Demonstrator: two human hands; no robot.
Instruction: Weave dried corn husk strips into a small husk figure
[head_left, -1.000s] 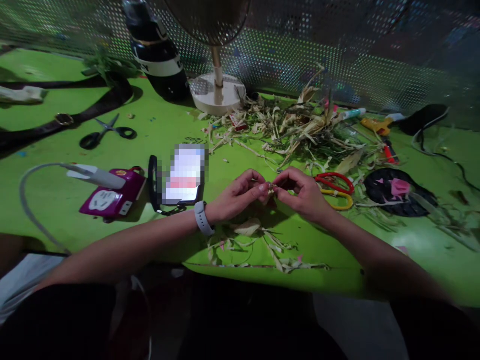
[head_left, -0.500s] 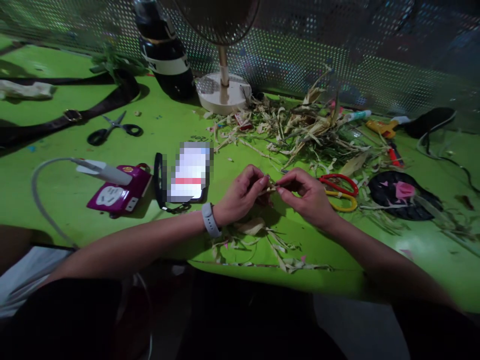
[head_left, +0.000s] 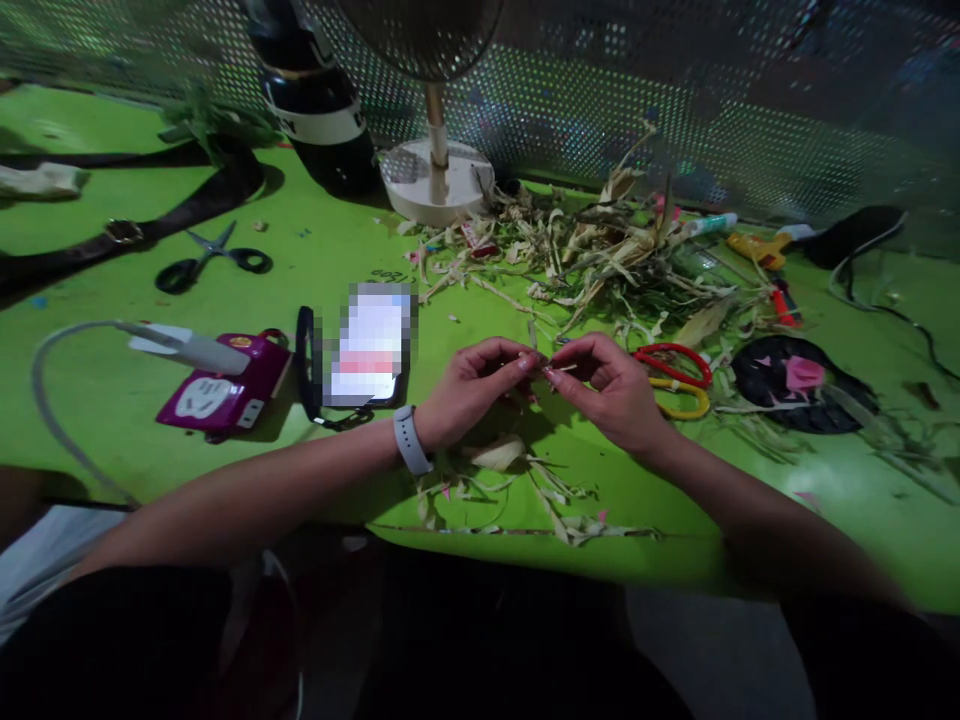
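My left hand (head_left: 476, 390), with a grey watch band on its wrist, and my right hand (head_left: 611, 390) meet fingertip to fingertip over the green table (head_left: 315, 250). Both pinch a thin pale strip of dried husk (head_left: 546, 369) between thumb and fingers. Loose husk scraps (head_left: 510, 480) lie on the table just below my hands, near the front edge.
A big heap of dried husks (head_left: 607, 260) lies behind my hands. Red and yellow scissors (head_left: 675, 378) sit right of my right hand, a phone (head_left: 367, 345) and a magenta power strip (head_left: 217, 390) to the left. Black scissors (head_left: 206, 262), a fan base (head_left: 435, 185), a glue gun (head_left: 754, 247).
My hands stay joined on the husk strip with small finger shifts. The view has swung slightly from side to side.
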